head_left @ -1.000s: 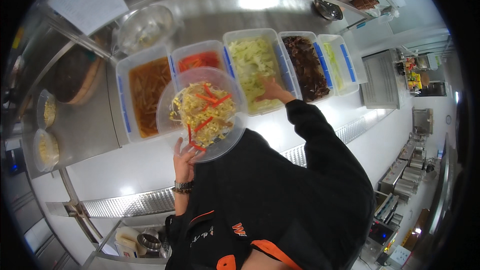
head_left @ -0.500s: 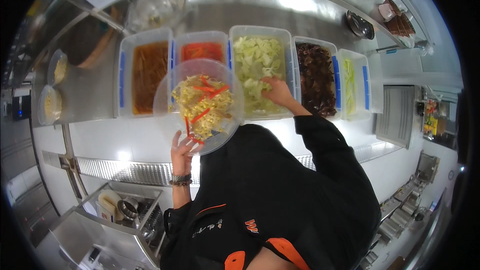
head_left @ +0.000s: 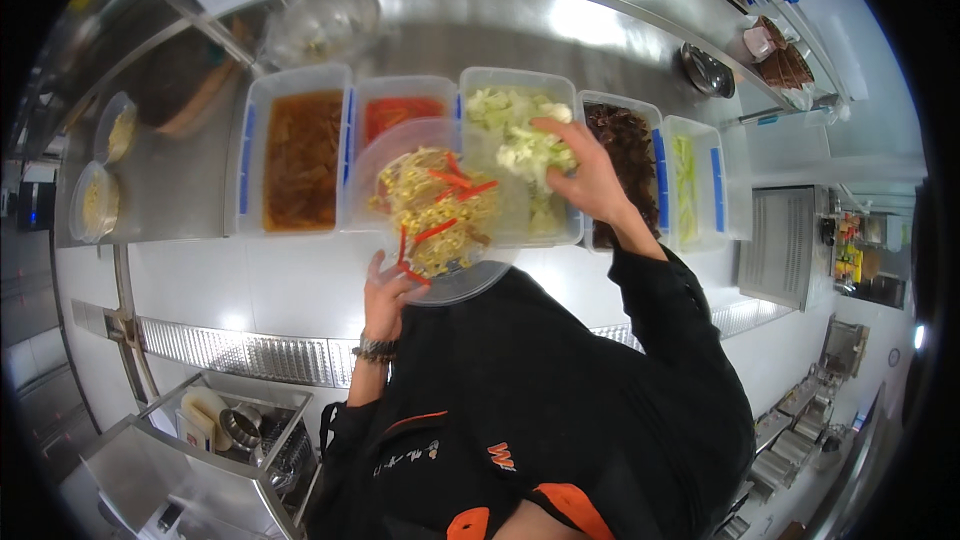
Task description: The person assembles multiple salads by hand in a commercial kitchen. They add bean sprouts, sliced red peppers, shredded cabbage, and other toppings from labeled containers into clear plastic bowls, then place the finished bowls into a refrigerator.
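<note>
My left hand (head_left: 388,298) grips the near left edge of a clear plastic bowl (head_left: 470,285). Bean sprouts (head_left: 420,205) fill its middle, with several red pepper strips (head_left: 435,231) scattered on top. My right hand (head_left: 600,180) has its fingers curled round a clump of pale green cabbage pieces (head_left: 533,152), held up just right of the bowl. Under that hand stands a clear plastic tub (head_left: 518,76) holding more cabbage in liquid. The bowl's far side overlaps this tub and the neighbouring tub of red strips (head_left: 400,115).
Brown strips in liquid (head_left: 300,165) fill the leftmost tub. To the right are tubs of dark wood ear fungus (head_left: 630,155) and light green strips (head_left: 685,185). A clear bowl (head_left: 325,25) sits behind, a metal bowl (head_left: 707,70) at back right. A chopping board (head_left: 185,100) lies far left.
My right hand has risen out of the cabbage tub with a clump of cabbage. The bowl and my left hand have shifted a little to the right.
</note>
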{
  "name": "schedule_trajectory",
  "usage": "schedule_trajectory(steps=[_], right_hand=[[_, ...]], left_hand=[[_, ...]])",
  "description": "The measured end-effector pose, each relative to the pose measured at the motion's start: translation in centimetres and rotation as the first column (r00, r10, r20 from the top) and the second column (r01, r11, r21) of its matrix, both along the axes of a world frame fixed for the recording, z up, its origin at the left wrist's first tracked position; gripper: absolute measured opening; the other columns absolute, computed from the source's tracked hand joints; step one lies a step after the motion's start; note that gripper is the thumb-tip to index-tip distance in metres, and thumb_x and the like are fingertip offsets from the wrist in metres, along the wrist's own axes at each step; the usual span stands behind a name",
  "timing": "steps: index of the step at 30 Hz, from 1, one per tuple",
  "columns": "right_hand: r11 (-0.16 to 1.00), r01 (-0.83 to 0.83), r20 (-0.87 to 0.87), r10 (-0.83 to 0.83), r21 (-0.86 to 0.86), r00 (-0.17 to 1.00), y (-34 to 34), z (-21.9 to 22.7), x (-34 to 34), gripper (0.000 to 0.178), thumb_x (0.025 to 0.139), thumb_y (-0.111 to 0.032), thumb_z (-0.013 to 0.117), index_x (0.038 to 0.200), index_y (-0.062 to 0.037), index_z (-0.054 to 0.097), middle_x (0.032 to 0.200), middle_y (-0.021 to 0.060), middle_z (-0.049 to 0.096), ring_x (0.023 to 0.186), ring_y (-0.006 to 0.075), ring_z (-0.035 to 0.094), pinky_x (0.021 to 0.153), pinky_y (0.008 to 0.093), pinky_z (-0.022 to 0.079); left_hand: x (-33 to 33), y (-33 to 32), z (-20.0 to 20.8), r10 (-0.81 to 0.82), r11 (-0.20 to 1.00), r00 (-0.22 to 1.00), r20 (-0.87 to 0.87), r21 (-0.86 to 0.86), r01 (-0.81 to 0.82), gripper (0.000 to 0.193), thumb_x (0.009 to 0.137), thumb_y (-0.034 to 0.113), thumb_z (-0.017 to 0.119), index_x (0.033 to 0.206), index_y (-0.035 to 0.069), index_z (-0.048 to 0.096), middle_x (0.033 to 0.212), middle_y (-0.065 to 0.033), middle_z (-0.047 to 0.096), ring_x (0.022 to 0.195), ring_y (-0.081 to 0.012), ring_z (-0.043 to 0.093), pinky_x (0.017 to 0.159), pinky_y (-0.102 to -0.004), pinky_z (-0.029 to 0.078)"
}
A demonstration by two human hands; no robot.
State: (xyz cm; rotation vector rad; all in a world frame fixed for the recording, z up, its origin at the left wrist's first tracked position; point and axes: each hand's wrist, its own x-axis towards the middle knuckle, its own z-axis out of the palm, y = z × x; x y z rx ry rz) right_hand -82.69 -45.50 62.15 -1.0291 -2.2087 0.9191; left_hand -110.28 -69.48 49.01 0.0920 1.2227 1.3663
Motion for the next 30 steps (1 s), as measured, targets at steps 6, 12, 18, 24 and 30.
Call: schedule_trajectory(steps=[6,12,18,24,30], right_hand=[[0.992,-0.078,0.062,0.084,-0.102,0.995,-2.7,-1.1,-5.0,0.051,0.082,0.006,0.061,0.129,-0.0109,0.064,0.122,0.0172,0.065,0.104,0.0327,0.065,0.086,0.0365,0.054],[0.975,0.209,-0.046,-0.213,-0.075,0.976,-1.7,-2.6,-3.7,0.033,0.086,0.005,0.062,0.115,-0.0077,0.071,0.106,0.0120,0.070,0.086,0.0198,0.070,0.070,0.0292,0.054],[0.892,0.437,-0.099,-0.427,0.118,0.899,-0.6,-3.1,-1.8,0.031,0.089,0.005,0.060,0.116,-0.0067,0.071,0.116,0.0107,0.069,0.085,0.0198,0.070,0.073,0.0310,0.055],[0.916,0.395,0.144,-0.402,0.075,0.904,-0.6,-6.3,0.1,0.023,0.090,-0.001,0.061,0.110,-0.0036,0.073,0.110,0.0183,0.071,0.095,0.0365,0.070,0.080,0.0387,0.055],[0.904,0.374,0.178,-0.411,0.207,0.894,1.4,-10.4,8.7,0.027,0.085,-0.009,0.068,0.112,-0.0053,0.071,0.105,0.0187,0.071,0.098,0.0411,0.067,0.085,0.0456,0.054]], left_hand=[[0.3,1.7,-0.5,-0.126,0.992,0.992,-0.007,0.027,0.127,0.088,0.082,-0.013,0.050,0.158,-0.001,0.005,0.137,-0.0296,0.050,0.113,-0.0373,0.064,0.087,-0.0477,0.063],[0.1,1.6,-0.9,-0.145,0.987,0.989,0.044,0.082,0.141,0.085,0.080,-0.016,0.049,0.156,0.001,0.018,0.130,-0.0235,0.056,0.107,-0.0322,0.066,0.084,-0.0425,0.064],[-0.7,1.7,-1.0,-0.199,0.968,0.980,0.027,0.162,0.192,0.075,0.080,-0.015,0.051,0.150,0.003,0.033,0.128,-0.0163,0.059,0.105,-0.0277,0.067,0.082,-0.0388,0.064],[-0.7,0.8,-1.5,-0.207,0.970,0.978,0.038,0.135,0.200,0.078,0.082,-0.014,0.053,0.154,0.004,0.029,0.132,-0.0194,0.057,0.111,-0.0314,0.066,0.088,-0.0439,0.063],[1.1,0.0,-1.9,-0.218,0.971,0.975,0.035,0.107,0.213,0.078,0.083,-0.011,0.050,0.155,0.004,0.024,0.138,-0.0242,0.053,0.122,-0.0395,0.061,0.097,-0.0545,0.058]])
